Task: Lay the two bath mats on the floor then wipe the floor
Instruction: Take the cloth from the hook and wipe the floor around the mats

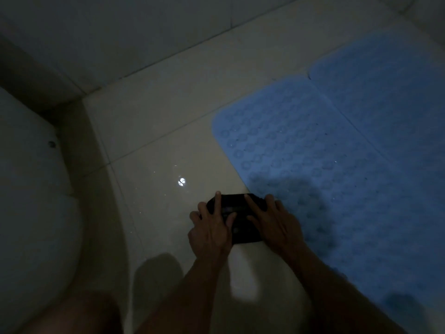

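I see a dark cloth (pixel 237 219) lying on the pale tiled floor (pixel 168 131), right against the near left edge of the nearer blue bath mat (pixel 301 153). Both hands are on it. My left hand (pixel 212 227) lies on the cloth's left side with its fingers stretched forward over it and the thumb reaching across the middle; the grip here is flat and spread, pressing down, not curled round anything. My right hand (pixel 277 222) lies on the cloth's right side, fingers likewise straight and fanned, the outer ones reaching past the cloth onto the mat's edge. Its grip is also flat and pressing, with nothing pinched.

The nearer mat lies flat on the floor, its surface covered in round raised dots, and runs from mid-frame down toward the lower right corner of the view. The second blue bath mat (pixel 390 88) lies beyond it, toward the far right of the floor, and the two meet along one long edge; whether they overlap or only touch I cannot tell in this dim light.

On the floor just left of the cloth there is a small bright reflection (pixel 181 182). A white toilet (pixel 29 189) fills the left side of the floor, and a tiled wall (pixel 108 32) meets the floor along its far edge.
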`<state>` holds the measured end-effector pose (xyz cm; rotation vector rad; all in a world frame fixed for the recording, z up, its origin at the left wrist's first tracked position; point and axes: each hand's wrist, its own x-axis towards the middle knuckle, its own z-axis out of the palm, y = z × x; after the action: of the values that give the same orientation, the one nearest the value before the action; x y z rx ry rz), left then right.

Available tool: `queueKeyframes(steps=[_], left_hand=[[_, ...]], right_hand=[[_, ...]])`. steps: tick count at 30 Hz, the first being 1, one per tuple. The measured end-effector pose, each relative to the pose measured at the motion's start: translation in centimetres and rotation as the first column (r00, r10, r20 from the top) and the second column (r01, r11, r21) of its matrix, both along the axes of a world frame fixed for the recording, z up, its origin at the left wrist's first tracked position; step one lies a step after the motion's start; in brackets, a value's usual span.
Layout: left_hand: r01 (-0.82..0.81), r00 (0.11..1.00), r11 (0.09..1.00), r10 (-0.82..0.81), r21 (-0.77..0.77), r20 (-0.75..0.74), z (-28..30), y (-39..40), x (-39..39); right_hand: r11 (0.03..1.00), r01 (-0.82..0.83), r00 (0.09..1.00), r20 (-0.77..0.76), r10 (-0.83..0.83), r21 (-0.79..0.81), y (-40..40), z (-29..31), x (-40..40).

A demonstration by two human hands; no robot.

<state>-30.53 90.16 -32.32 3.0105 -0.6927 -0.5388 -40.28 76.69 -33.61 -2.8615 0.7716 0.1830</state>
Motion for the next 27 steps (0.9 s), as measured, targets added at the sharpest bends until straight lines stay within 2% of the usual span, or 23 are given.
queueKeyframes(steps=[6,13,17,20,23,27], left_hand=[[-0.117,0.993,0.993,0.117,-0.013,0.011,-0.4,-1.5,4.1],[-0.235,0.972,0.972,0.235,0.011,0.007,-0.4,-4.5,8.9],[-0.284,0.959,0.958,0.284,0.047,-0.009,-0.1,-5.9,11.2],[-0.297,0.953,0.949,0.301,0.108,-0.022,0.4,-7.0,13.0],[-0.278,0.954,0.937,0.294,0.213,-0.049,1.4,-8.2,14.6],[-0.248,0.962,0.932,0.269,0.264,-0.049,1.8,-9.7,17.7]], right_hand=[[0.995,-0.072,0.997,0.025,0.070,0.064,-2.2,-0.1,5.8],[0.986,-0.163,0.985,0.063,0.161,0.020,-5.8,-0.5,12.0],[0.979,-0.190,0.980,0.069,0.185,0.075,-6.9,-0.4,14.6],[0.976,-0.160,0.986,0.080,0.150,0.147,-7.6,-0.1,16.5],[0.957,-0.181,0.982,-0.011,0.189,0.227,-8.1,0.7,18.1],[0.961,-0.158,0.985,-0.034,0.169,0.227,-9.4,0.8,20.2]])
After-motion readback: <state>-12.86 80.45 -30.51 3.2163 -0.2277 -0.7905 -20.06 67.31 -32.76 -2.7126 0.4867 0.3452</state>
